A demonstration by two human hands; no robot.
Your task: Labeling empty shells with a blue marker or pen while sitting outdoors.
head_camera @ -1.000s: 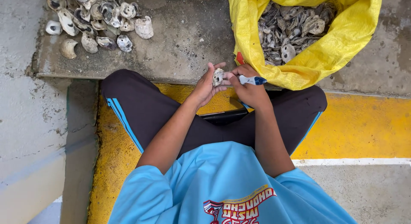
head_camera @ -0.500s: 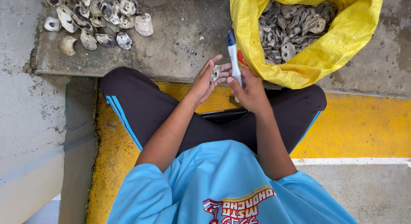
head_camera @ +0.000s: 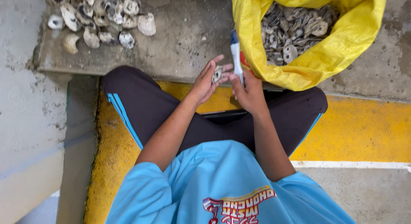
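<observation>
Compared with a second ago, we note that the knife [head_camera: 236, 57] no longer lies level with its tip pointing right toward the yellow sack [head_camera: 274, 57]; it now stands nearly upright, white handle and blue cap pointing to the far side. We judge from this that the blade end is now turned down toward the shell [head_camera: 217, 74] in hand, though the blade itself is hidden behind the fingers. The left hand [head_camera: 206, 80] is raised over the lap, palm turned right, fingers partly spread, its grip cupped around the small grey shell. The right hand [head_camera: 247, 90] sits just beside it, grip clamped on the knife handle, thumb reaching toward the shell. Both forearms converge from the near side. A pile of opened shells [head_camera: 100, 18] lies far left on the concrete ledge [head_camera: 180, 40]; more shells fill the sack at far right.
</observation>
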